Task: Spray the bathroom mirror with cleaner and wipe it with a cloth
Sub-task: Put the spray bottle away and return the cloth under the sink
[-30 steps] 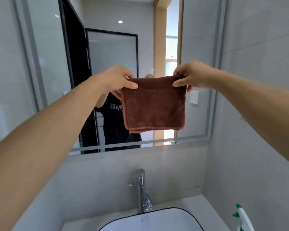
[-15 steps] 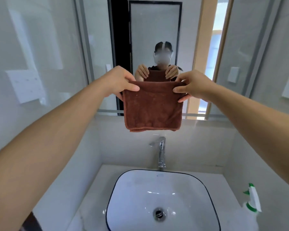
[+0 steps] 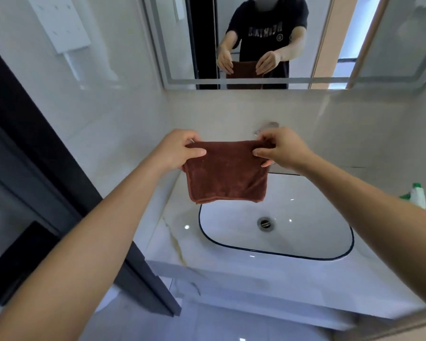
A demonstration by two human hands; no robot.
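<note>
A folded brown cloth [image 3: 228,172] hangs above the white sink [image 3: 305,227], clear of the mirror [image 3: 391,57] on the wall behind. The left hand [image 3: 180,150] pinches its top left corner, the right hand [image 3: 282,150] its top right. A spray bottle [image 3: 417,196] stands on the marble counter [image 3: 172,249] by the right wall.

White basin [image 3: 330,242] in marble counter [image 3: 172,242], drain [image 3: 265,222], tap [image 3: 268,126] behind

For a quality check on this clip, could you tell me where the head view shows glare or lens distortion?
Head view: small glare spots on the glossy sink; wide-angle bowing bends the mirror frame and stretches both forearms; the cloth and both hands stay fairly sharp.
</note>
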